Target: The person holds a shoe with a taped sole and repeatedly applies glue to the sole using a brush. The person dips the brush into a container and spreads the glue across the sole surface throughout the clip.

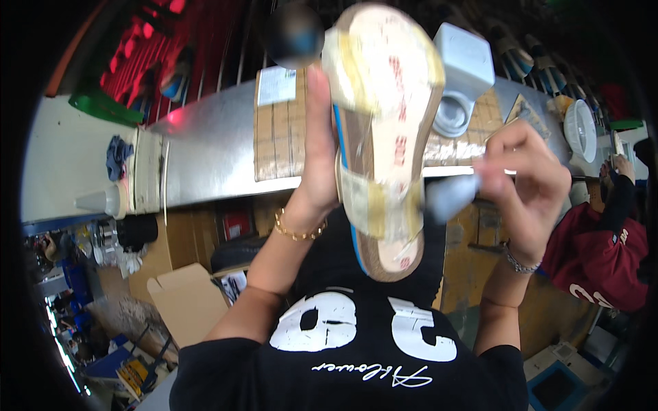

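Looking down, head view: a person holds a shoe up in front of a long shiny metal bench (pixel 205 147).
Shoe: the shoe (pixel 380 137) is held up with its bottom facing the camera, toe at the top. It sits between the two hands.
Sole look: the sole is long and oval, pale cream, with faded red marks. Yellowish tape wraps across it near the toe and near the heel. A thin blue line runs down its left edge.
Left hand: the left hand (pixel 317 154) is closed around the left side of the shoe, fingers pointing up. A gold chain sits on the wrist.
Right hand: the right hand (pixel 528 181) is curled, fingers pinched on a soft pale cloth (pixel 449 195) that touches the shoe's right edge. It looks blurry.
Bench: brown cardboard (pixel 277 133) with a white label lies flat on it.
Grey block: a pale grey boxy part (pixel 465 61) stands behind the shoe.
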`<state>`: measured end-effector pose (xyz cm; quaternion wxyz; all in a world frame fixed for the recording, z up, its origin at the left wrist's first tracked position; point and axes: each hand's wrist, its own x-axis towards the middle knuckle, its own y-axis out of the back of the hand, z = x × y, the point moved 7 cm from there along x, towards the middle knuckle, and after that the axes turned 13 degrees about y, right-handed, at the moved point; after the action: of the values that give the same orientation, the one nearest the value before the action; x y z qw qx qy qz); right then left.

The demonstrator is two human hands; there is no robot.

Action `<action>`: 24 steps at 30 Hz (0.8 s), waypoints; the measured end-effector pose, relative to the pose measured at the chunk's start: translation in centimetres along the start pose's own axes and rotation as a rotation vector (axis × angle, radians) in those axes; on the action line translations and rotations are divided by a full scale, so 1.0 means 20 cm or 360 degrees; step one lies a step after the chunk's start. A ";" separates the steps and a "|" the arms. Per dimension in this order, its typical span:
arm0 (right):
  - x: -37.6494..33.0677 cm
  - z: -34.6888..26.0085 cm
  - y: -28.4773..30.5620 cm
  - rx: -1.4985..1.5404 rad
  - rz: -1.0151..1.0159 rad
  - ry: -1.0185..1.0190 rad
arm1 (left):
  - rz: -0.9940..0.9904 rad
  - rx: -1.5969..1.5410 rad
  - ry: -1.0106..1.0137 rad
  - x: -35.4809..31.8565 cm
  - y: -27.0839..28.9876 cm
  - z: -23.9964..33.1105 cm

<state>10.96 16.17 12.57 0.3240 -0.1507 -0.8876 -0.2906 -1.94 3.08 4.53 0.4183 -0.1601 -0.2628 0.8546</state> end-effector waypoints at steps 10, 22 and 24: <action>0.11 0.20 -0.08 -0.0708 0.0465 0.0347 | -0.0034 -0.0053 0.0250 0.00 0.11 -0.09; -0.33 0.51 0.19 0.0280 0.0784 -0.0463 | 0.0019 -0.0826 0.0156 0.42 1.30 0.38; -0.36 0.56 0.12 0.0386 0.0680 -0.0580 | 0.0208 -0.1040 0.0218 0.59 1.54 0.42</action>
<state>11.95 24.26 1.81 0.2290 -0.3438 -0.9075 -0.0761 -32.50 -5.84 -7.29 0.3060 -0.3591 -0.4833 0.7374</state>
